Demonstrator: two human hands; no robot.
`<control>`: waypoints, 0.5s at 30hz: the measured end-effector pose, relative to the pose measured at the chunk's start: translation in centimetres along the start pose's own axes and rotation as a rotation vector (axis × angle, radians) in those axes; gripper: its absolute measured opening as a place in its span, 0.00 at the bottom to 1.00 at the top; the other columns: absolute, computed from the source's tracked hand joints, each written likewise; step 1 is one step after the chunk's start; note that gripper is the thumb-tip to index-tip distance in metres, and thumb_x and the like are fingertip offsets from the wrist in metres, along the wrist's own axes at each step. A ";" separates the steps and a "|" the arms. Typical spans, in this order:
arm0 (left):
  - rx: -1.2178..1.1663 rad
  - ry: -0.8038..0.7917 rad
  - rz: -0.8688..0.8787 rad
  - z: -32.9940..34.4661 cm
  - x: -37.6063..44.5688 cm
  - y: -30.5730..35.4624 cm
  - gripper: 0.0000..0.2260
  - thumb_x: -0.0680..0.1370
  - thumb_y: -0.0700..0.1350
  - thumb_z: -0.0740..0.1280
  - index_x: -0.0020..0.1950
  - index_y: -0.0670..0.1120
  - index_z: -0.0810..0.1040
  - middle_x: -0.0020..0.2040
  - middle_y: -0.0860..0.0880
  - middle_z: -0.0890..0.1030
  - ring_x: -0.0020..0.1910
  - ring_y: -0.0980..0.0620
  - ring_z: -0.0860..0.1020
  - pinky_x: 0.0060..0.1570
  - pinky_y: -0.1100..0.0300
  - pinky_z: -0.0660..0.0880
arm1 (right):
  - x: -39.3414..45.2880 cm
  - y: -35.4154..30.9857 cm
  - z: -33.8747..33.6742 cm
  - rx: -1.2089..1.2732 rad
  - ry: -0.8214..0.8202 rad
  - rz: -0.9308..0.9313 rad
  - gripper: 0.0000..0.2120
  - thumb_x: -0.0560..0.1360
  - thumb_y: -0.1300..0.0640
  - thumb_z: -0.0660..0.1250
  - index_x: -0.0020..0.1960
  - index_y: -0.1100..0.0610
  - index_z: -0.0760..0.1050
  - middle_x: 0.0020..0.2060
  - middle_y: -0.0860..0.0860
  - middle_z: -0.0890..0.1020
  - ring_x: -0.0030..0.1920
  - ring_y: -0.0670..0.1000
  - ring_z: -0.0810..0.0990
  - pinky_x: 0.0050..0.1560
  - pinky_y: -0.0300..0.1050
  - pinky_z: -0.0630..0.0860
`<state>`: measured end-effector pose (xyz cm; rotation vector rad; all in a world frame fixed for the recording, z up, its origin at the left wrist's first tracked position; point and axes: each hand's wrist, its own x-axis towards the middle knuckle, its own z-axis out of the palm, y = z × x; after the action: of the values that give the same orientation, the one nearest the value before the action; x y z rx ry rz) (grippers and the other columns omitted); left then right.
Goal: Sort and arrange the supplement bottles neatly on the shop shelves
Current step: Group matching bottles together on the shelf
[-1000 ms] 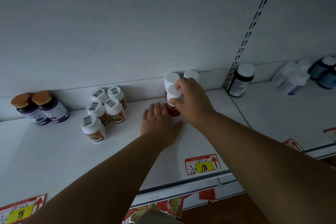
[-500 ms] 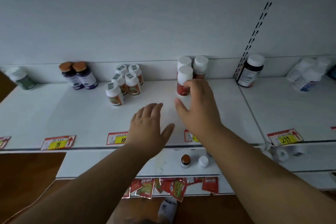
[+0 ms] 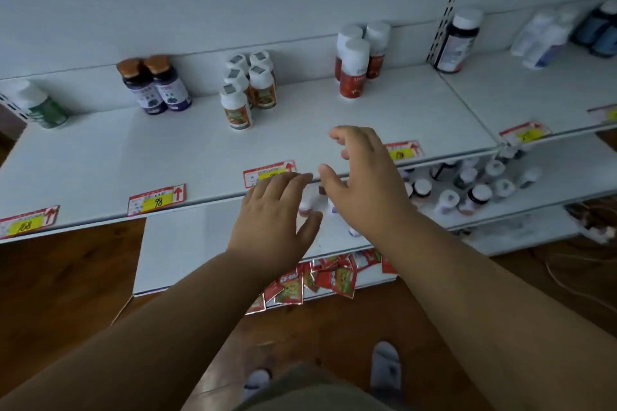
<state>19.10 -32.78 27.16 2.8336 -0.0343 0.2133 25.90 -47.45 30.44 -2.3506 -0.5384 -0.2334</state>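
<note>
Red bottles point(image 3: 353, 72) stand upright beyond both empty hands point(image 3: 364, 183).

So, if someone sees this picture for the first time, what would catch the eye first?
Probably the two open hands, the left hand and the right hand, stretched out over the front edge of the white shelf and holding nothing. Next, the three red bottles with white caps standing together at the back of that shelf. Then the loose red packets hanging below the lower shelf.
</note>
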 end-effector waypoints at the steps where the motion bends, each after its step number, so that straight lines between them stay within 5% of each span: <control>1: -0.003 -0.017 0.030 0.0 -0.9 -1.3 0.24 0.78 0.57 0.63 0.72 0.51 0.68 0.69 0.50 0.73 0.69 0.47 0.69 0.67 0.49 0.66 | -0.9 -0.8 1.1 0.005 0.005 0.033 0.22 0.77 0.52 0.67 0.69 0.53 0.68 0.66 0.50 0.72 0.63 0.50 0.74 0.58 0.46 0.77; 8: -0.043 -0.199 0.084 3.3 -4.4 -7.9 0.25 0.76 0.57 0.60 0.72 0.51 0.69 0.67 0.49 0.75 0.66 0.45 0.73 0.65 0.46 0.69 | -5.5 -3.0 7.5 0.031 -0.002 0.170 0.16 0.77 0.52 0.68 0.64 0.51 0.73 0.60 0.48 0.75 0.52 0.39 0.72 0.46 0.24 0.64; 12: -0.028 -0.291 0.066 9.4 -3.9 -10.8 0.27 0.76 0.56 0.62 0.74 0.51 0.65 0.70 0.48 0.73 0.68 0.44 0.71 0.67 0.47 0.66 | -7.6 1.4 12.9 0.085 -0.016 0.240 0.16 0.76 0.52 0.69 0.63 0.53 0.73 0.59 0.48 0.76 0.55 0.42 0.74 0.51 0.28 0.69; 15: -0.029 -0.299 0.023 15.3 -2.0 -13.1 0.28 0.77 0.54 0.66 0.75 0.52 0.63 0.71 0.49 0.71 0.69 0.45 0.69 0.68 0.48 0.65 | -8.1 6.3 18.6 0.081 -0.069 0.332 0.19 0.76 0.50 0.69 0.65 0.51 0.72 0.64 0.50 0.75 0.60 0.48 0.76 0.58 0.44 0.77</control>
<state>19.88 -24.80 8.55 2.8112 -0.1333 -0.2053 21.73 -41.60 10.39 -2.3315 -0.1794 0.0227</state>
